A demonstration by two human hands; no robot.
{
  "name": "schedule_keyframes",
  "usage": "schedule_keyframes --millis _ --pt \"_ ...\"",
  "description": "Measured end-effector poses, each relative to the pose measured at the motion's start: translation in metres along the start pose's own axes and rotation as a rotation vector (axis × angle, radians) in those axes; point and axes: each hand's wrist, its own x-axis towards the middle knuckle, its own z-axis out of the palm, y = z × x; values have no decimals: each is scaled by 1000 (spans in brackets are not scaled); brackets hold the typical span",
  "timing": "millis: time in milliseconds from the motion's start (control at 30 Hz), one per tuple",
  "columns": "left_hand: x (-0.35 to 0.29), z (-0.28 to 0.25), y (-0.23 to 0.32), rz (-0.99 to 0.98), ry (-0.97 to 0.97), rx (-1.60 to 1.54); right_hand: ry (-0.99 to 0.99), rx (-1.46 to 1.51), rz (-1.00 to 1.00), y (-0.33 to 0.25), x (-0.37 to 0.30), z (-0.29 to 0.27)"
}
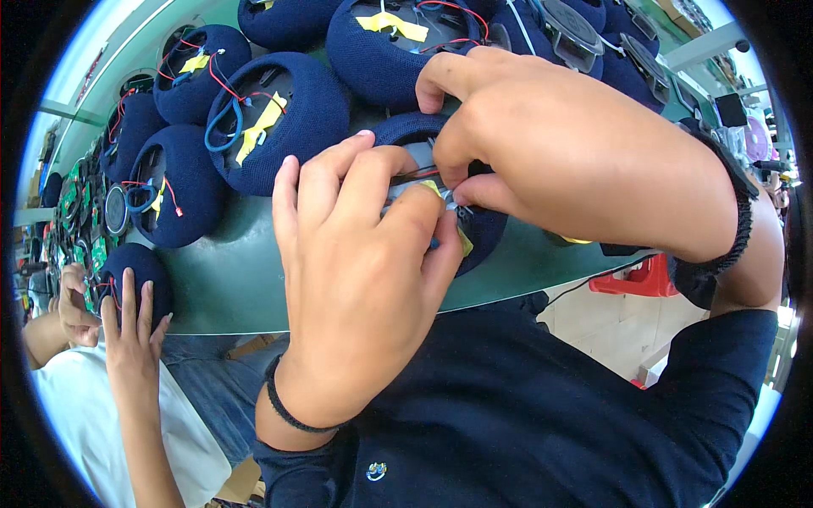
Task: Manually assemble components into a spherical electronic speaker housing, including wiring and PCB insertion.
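Observation:
Between my hands lies a round navy fabric-covered speaker housing [489, 233], its open side facing up. My left hand [351, 229] reaches over its near left side; thumb and index finger are closed together at its middle, beside a strip of yellow tape [465, 242]. From the far right comes my right hand [517, 140], thumb and bent index finger pinched at the same spot. A small pale piece and dark wires show between the fingertips. What each pinch holds is mostly hidden by the fingers.
Several similar navy housings [318, 110] with red and blue wires and yellow tape crowd the green table [246, 279]. Black oval speaker parts [569, 34] stand at the back right. Green circuit boards [80, 212] lie far left, where a co-worker's hands [127, 313] touch another housing. A red stool [639, 279] stands below.

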Motion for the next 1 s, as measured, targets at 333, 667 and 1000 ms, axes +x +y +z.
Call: schedule_keyframes --millis 333,667,1000 --pt "-2 1 5 -1 -5 76 -241 274 224 4 15 -10" --pt "-22 -2 -12 86 -45 -67 54 -2 -171 11 -15 3" --pt "-33 -10 -2 233 -135 131 37 34 -196 18 -26 4"
